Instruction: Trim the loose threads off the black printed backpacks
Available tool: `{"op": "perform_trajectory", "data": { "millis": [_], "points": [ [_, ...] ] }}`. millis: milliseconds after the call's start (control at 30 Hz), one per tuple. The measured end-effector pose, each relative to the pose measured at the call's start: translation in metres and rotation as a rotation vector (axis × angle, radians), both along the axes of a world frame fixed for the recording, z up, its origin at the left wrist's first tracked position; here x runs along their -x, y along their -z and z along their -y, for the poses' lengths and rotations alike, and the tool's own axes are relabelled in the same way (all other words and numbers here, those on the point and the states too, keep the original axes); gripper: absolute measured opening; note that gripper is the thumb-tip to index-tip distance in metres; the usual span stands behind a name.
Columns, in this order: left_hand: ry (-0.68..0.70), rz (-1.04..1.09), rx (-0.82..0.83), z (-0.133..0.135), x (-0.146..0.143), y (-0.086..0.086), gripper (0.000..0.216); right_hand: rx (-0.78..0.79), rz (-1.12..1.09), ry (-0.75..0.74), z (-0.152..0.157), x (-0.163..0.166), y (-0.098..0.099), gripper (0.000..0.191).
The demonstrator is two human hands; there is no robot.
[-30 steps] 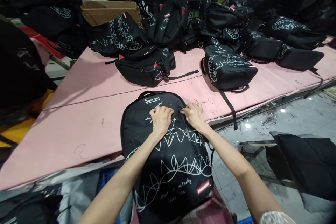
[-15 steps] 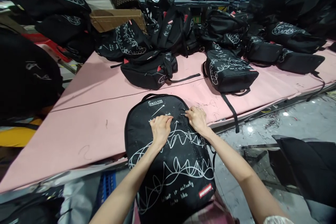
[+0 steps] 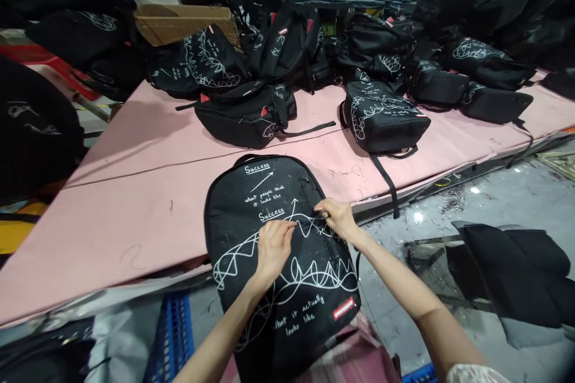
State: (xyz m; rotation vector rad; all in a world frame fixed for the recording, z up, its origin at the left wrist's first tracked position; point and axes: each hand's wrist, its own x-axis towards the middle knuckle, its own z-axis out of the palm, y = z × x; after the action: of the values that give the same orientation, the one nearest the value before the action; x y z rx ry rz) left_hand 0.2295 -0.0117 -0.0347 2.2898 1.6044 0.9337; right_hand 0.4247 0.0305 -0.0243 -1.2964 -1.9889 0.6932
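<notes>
A black backpack [image 3: 251,203] with white scribble print and the word "Success" lies face up in front of me, its top on the pink table [image 3: 148,191] and its bottom hanging over the near edge. My left hand [image 3: 274,246] presses on the middle of the front panel with fingers curled against the fabric. My right hand [image 3: 339,218] pinches something small at the backpack's right-side zipper line, probably the zipper pull.
Many similar black backpacks [image 3: 381,116] are piled along the table's far side, with a cardboard box [image 3: 179,21] behind them. A blue crate [image 3: 173,335] sits under the table edge. Black bags [image 3: 516,269] lie on the glossy floor at right.
Both hands have slid down the backpack toward me, uncovering the "what people think it looks like" and second "Success" print. The right hand moved along the zipper line.
</notes>
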Motion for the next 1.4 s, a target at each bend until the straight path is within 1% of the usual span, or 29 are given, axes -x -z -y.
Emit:
{"op": "perform_trajectory", "data": {
  "millis": [67,100,167,267,300,333,367,400,433,500,533,567,600,667,700,767,800,833,900,933,967,1000,1067,1133,1167,1200,1233,1300,1400],
  "points": [
    [0.000,-0.038,0.001,0.002,0.003,0.004,0.020,0.157,-0.212,-0.009,-0.003,-0.006,-0.003,0.022],
    [-0.004,-0.060,0.005,0.003,0.006,0.006,0.019,0.243,-0.269,-0.063,0.002,-0.011,-0.005,0.023],
    [-0.017,-0.098,0.021,0.004,0.010,0.008,0.018,0.381,-0.266,-0.281,0.021,-0.023,-0.009,0.021],
    [-0.038,-0.131,0.073,0.005,0.008,0.005,0.017,0.509,-0.170,-0.598,0.055,-0.046,-0.013,0.019],
    [-0.057,-0.130,0.085,0.004,0.002,0.003,0.017,0.557,-0.162,-0.651,0.061,-0.052,-0.013,0.020],
    [-0.080,-0.118,0.085,0.004,-0.006,0.001,0.018,0.594,-0.171,-0.642,0.062,-0.058,-0.010,0.023],
    [-0.098,-0.099,0.075,0.004,-0.016,-0.001,0.021,0.603,-0.185,-0.558,0.059,-0.063,-0.007,0.025],
    [-0.107,-0.081,0.063,0.004,-0.028,-0.002,0.028,0.576,-0.185,-0.390,0.050,-0.066,-0.002,0.027],
    [-0.104,-0.073,0.056,0.005,-0.040,-0.002,0.040,0.515,-0.175,-0.166,0.038,-0.069,0.005,0.029],
    [-0.093,-0.092,0.076,0.008,-0.063,0.001,0.063,0.332,-0.097,0.344,0.005,-0.070,0.019,0.026],
    [-0.098,-0.115,0.102,0.009,-0.072,0.003,0.071,0.287,-0.072,0.452,-0.012,-0.070,0.027,0.025],
    [-0.109,-0.137,0.134,0.010,-0.077,0.005,0.074,0.259,-0.049,0.519,-0.028,-0.069,0.034,0.028],
    [-0.124,-0.152,0.166,0.011,-0.080,0.007,0.076,0.247,-0.032,0.540,-0.041,-0.067,0.039,0.035],
    [-0.146,-0.172,0.226,0.010,-0.077,0.009,0.076,0.238,-0.010,0.523,-0.057,-0.061,0.047,0.047],
    [-0.150,-0.181,0.254,0.010,-0.074,0.008,0.076,0.237,0.000,0.513,-0.059,-0.058,0.048,0.051],
    [-0.158,-0.194,0.294,0.010,-0.066,0.005,0.076,0.179,0.023,0.452,-0.052,-0.052,0.045,0.050],
    [-0.165,-0.199,0.307,0.010,-0.062,0.003,0.076,0.107,0.040,0.386,-0.044,-0.048,0.041,0.046],
    [-0.171,-0.205,0.316,0.010,-0.060,0.000,0.076,0.012,0.063,0.284,-0.033,-0.045,0.036,0.043],
    [-0.186,-0.223,0.334,0.010,-0.057,-0.007,0.074,-0.188,0.139,-0.016,-0.008,-0.039,0.026,0.038],
    [-0.192,-0.240,0.345,0.009,-0.056,-0.010,0.073,-0.260,0.189,-0.165,0.004,-0.037,0.021,0.037],
    [-0.194,-0.265,0.360,0.008,-0.056,-0.014,0.071,-0.297,0.242,-0.274,0.015,-0.034,0.018,0.037],
    [-0.186,-0.297,0.385,0.007,-0.055,-0.018,0.069,-0.313,0.298,-0.339,0.024,-0.032,0.016,0.037],
    [-0.158,-0.363,0.490,0.005,-0.054,-0.026,0.068,-0.321,0.400,-0.352,0.037,-0.030,0.017,0.037],
    [-0.143,-0.411,0.597,0.008,-0.051,-0.033,0.068,-0.322,0.476,-0.317,0.041,-0.029,0.021,0.037],
    [-0.146,-0.425,0.615,0.012,-0.049,-0.036,0.069,-0.320,0.510,-0.308,0.040,-0.028,0.023,0.036],
    [-0.150,-0.435,0.596,0.018,-0.046,-0.039,0.069,-0.313,0.541,-0.302,0.039,-0.028,0.025,0.036],
    [-0.153,-0.442,0.542,0.026,-0.043,-0.042,0.069,-0.298,0.567,-0.299,0.036,-0.027,0.026,0.036],
    [-0.161,-0.433,0.393,0.043,-0.036,-0.048,0.066,-0.254,0.607,-0.298,0.031,-0.023,0.024,0.036],
    [-0.194,-0.357,0.268,0.062,-0.027,-0.055,0.059,-0.232,0.641,-0.332,0.028,-0.011,0.009,0.034]
  ]
}}
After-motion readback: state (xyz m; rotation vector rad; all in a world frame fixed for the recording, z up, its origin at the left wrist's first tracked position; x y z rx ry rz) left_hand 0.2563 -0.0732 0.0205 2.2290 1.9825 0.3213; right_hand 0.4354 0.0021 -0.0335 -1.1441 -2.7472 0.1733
